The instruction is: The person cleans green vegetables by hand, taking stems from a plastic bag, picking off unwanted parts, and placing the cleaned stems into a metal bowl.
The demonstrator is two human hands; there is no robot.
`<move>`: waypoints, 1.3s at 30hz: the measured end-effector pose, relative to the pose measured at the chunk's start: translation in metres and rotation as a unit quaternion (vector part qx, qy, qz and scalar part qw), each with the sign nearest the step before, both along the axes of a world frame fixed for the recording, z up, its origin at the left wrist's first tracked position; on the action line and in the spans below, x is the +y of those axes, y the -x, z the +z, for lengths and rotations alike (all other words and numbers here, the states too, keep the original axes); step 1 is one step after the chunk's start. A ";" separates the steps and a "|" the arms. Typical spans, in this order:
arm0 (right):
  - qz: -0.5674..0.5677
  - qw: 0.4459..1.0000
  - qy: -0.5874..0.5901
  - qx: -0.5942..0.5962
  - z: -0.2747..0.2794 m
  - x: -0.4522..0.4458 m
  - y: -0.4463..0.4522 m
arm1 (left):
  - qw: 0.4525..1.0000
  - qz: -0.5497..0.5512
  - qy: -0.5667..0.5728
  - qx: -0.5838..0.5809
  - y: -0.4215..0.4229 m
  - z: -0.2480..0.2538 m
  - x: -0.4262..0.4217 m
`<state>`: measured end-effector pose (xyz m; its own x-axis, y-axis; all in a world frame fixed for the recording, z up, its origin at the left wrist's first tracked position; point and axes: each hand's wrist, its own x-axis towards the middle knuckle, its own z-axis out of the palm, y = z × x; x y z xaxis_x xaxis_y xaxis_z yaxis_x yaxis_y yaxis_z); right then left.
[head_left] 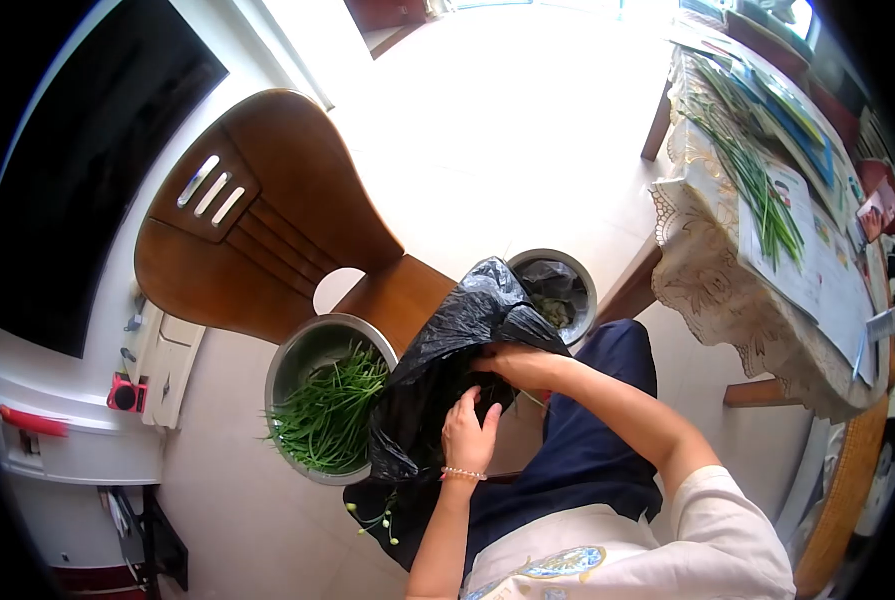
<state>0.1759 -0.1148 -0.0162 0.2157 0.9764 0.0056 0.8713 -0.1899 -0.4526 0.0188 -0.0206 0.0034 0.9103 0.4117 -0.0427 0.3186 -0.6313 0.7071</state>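
Note:
A black plastic bag (472, 310) sags across my lap and the chair seat, its mouth gaping toward me. My left hand (467, 435), with a beaded bracelet at the wrist, is at the bag's opening, fingers and thumb apart and holding nothing. My right hand (519, 366) reaches into the mouth of the bag from the right. Its fingers are curled together, and what they hold is hidden in the dark. Left of the bag, a metal bowl (285, 360) holds a heap of long green stalks (332, 412) like chives. Several stems with pale buds (377, 520) poke out below the bag.
A brown wooden chair (267, 200) stands in front of me. Behind the bag is a lined bin (589, 290) with scraps inside. On the right, a table with a lace cloth (702, 270) carries newspapers (822, 290) and more green stalks (762, 200). A television (87, 170) is on the left.

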 end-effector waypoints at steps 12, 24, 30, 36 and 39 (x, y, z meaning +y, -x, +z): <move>-0.175 0.945 -0.155 0.230 0.044 0.004 0.003 | 0.977 0.150 0.127 -0.077 -0.003 0.015 0.006; -0.197 0.713 -0.234 0.631 0.082 -0.008 0.023 | 0.957 0.119 0.215 -0.152 -0.002 0.046 0.005; -0.172 0.723 -0.213 0.635 0.074 0.006 0.023 | 0.953 0.120 0.257 -0.109 0.005 0.058 0.020; -0.210 0.700 -0.280 0.623 0.094 -0.004 0.007 | 0.976 0.157 0.107 -0.103 0.012 0.056 0.024; -0.301 0.708 -0.329 0.547 0.092 -0.025 -0.021 | 0.973 0.166 0.089 -0.134 0.012 0.049 0.031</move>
<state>0.1970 -0.1396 0.0755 0.8188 0.5693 -0.0746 -0.2183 0.1884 -0.9575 0.0070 0.0106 0.0522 0.7161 0.6933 0.0803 0.2736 -0.3846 0.8816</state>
